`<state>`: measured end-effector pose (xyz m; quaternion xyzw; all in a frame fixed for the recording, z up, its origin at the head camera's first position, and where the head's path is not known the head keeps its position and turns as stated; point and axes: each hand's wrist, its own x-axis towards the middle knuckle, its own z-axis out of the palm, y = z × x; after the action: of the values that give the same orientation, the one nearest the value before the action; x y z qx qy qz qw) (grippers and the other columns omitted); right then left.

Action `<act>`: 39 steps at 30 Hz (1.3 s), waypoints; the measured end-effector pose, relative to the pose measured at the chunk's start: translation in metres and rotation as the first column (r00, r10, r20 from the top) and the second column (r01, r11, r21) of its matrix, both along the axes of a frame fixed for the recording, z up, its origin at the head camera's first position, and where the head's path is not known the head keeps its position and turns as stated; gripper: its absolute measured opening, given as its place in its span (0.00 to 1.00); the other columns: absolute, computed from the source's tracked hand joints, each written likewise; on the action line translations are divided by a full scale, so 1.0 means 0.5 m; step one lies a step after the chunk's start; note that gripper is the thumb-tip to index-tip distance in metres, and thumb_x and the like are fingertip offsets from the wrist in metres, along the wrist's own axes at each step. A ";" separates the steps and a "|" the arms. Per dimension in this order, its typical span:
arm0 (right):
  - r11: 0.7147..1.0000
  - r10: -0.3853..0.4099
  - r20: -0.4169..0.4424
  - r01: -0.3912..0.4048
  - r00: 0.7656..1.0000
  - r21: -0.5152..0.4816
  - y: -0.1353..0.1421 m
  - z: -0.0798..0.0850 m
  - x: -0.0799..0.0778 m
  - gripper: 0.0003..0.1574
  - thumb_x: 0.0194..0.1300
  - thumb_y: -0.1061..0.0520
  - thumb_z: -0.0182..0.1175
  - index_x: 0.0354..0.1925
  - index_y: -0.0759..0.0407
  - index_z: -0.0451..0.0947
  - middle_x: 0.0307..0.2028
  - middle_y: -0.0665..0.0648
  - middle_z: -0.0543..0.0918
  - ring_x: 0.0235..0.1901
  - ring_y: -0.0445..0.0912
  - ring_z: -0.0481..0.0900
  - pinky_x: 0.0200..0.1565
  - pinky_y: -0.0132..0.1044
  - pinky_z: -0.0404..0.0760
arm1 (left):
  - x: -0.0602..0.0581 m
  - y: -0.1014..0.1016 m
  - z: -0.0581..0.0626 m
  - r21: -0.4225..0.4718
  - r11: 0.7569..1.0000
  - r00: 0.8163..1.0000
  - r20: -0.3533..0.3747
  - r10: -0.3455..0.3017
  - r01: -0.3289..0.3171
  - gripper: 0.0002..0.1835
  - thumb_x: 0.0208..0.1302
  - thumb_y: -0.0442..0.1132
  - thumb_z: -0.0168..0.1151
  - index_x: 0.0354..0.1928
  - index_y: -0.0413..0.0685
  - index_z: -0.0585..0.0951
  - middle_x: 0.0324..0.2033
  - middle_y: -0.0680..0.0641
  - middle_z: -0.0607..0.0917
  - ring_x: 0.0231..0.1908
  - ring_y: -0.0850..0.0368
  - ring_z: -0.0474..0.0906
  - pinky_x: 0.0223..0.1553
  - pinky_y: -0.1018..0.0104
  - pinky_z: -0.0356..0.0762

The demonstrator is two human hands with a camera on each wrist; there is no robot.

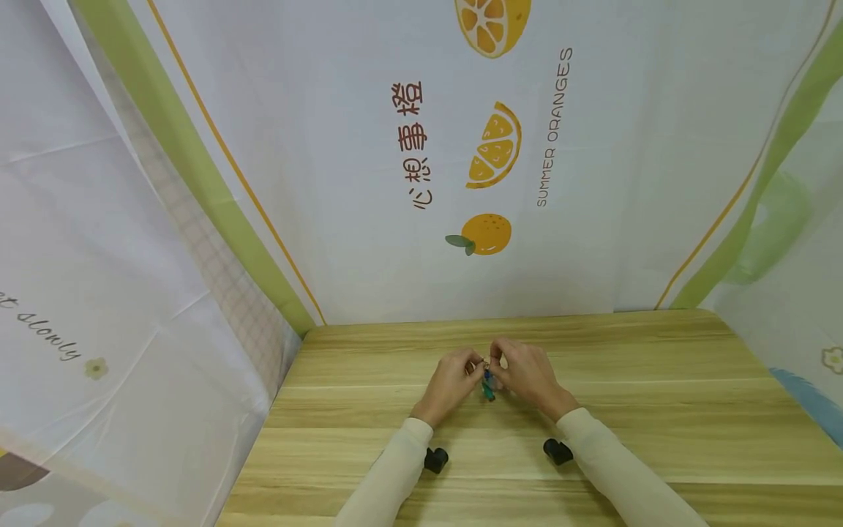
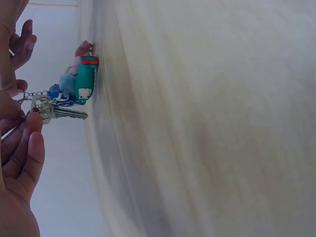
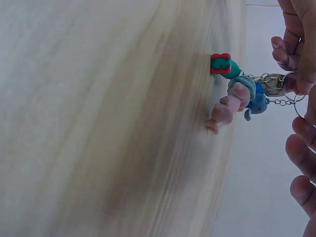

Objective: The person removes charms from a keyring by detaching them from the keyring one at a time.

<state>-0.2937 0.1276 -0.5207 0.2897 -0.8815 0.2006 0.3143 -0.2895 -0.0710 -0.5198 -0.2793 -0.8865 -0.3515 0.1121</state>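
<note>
Sleeves (image 1: 395,472) reach over the table (image 1: 356,410); L hand (image 1: 454,377) & R hand (image 1: 527,369) both appear to pinch the ring (image 3: 295,104), held above the table toward its far edge, approx. midway betw. side edges. Key (image 2: 71,113), green charm (image 2: 87,79), blue charm (image 3: 257,103) & pink charm (image 3: 224,109) hang below; can't tell if any touch the table. Prob. best: L pinch firm, R fingertips moving gently w/o twisting, chains (image 3: 282,102) hanging free so they don't snag. Low height, well in from edges, should limit any drop.
</note>
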 end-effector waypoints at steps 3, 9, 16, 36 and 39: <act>1.000 0.003 -0.008 -0.003 1.000 0.004 0.001 0.002 0.000 0.14 0.61 0.62 0.75 0.34 0.52 0.77 0.24 0.48 0.83 0.15 0.32 0.54 0.19 0.25 0.53 | -0.001 0.000 -0.001 0.002 1.000 1.000 -0.027 -0.003 0.003 0.06 0.77 0.35 0.62 0.44 0.44 0.88 0.36 0.49 0.90 0.31 0.69 0.79 0.32 0.79 0.78; 1.000 0.011 -0.018 -0.011 1.000 0.015 0.004 0.003 -0.002 0.14 0.61 0.62 0.75 0.33 0.51 0.76 0.26 0.48 0.82 0.16 0.32 0.55 0.20 0.26 0.53 | -0.003 0.002 -0.003 0.018 1.000 0.996 -0.081 -0.020 0.022 0.06 0.77 0.34 0.63 0.42 0.45 0.88 0.35 0.48 0.91 0.30 0.66 0.81 0.32 0.79 0.78; 0.999 0.041 -0.069 -0.039 0.997 0.032 0.008 -0.001 -0.007 0.15 0.59 0.63 0.75 0.32 0.52 0.77 0.25 0.47 0.81 0.17 0.32 0.56 0.20 0.25 0.52 | -0.004 0.004 -0.005 0.020 0.999 0.991 -0.135 -0.024 0.027 0.05 0.76 0.33 0.64 0.41 0.44 0.88 0.34 0.48 0.91 0.30 0.63 0.82 0.32 0.79 0.78; 0.987 0.125 0.017 -0.126 0.992 0.096 0.015 0.009 -0.008 0.16 0.63 0.63 0.73 0.31 0.49 0.75 0.27 0.44 0.76 0.19 0.31 0.50 0.23 0.25 0.50 | 0.005 0.011 -0.003 -0.005 1.000 0.994 -0.112 0.010 -0.011 0.05 0.78 0.35 0.63 0.41 0.43 0.86 0.33 0.48 0.90 0.28 0.66 0.79 0.28 0.81 0.74; 0.987 0.124 0.017 -0.125 0.992 0.096 0.015 0.008 -0.008 0.16 0.62 0.64 0.73 0.30 0.49 0.75 0.27 0.44 0.75 0.19 0.31 0.50 0.23 0.25 0.50 | 0.007 0.014 -0.002 -0.018 1.000 0.992 -0.122 0.019 -0.022 0.06 0.78 0.35 0.63 0.41 0.43 0.86 0.32 0.48 0.89 0.27 0.67 0.78 0.27 0.82 0.72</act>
<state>-0.2979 0.1352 -0.5165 0.3581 -0.8721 0.1786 0.2817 -0.2861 -0.0639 -0.5210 -0.2921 -0.8842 -0.3240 0.1667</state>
